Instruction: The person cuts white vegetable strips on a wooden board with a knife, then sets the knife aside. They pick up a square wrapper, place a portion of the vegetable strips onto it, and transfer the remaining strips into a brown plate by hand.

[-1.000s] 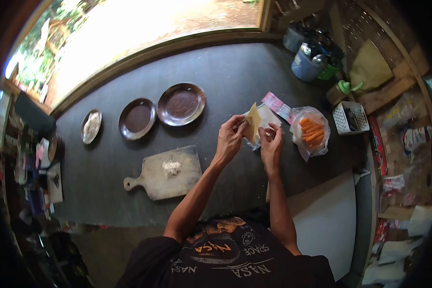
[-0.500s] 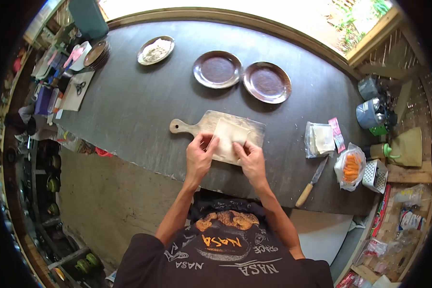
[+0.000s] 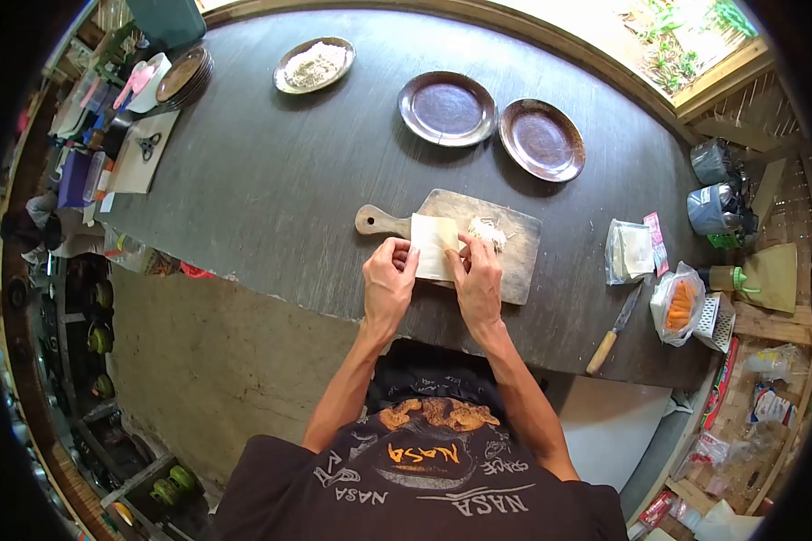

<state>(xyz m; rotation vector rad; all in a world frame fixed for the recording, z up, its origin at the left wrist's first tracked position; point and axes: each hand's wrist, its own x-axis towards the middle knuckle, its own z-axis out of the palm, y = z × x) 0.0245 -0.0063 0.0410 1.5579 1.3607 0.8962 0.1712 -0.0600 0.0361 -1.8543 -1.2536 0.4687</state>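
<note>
A thin, pale spring roll wrapper (image 3: 433, 252) lies over the left part of a wooden cutting board (image 3: 518, 266). My left hand (image 3: 388, 278) pinches its left edge between thumb and fingers. At the right edge, where the sheet curls over, my right hand (image 3: 478, 278) grips it the same way. A small heap of pale shreds (image 3: 488, 233) shows on the board just beyond my right fingers. The wrapper's underside is hidden.
Two brown plates (image 3: 448, 110) stand beyond the board, and a plate of white flour-like powder (image 3: 316, 67) is further left. On the right lie a knife (image 3: 615, 330), a packet of wrappers (image 3: 630, 252) and a bag of carrots (image 3: 679, 305).
The wrapper has shifted left off the heap of shreds, which now shows on the board. Its right side now curls over in my right hand. The whole view has shifted slightly.
</note>
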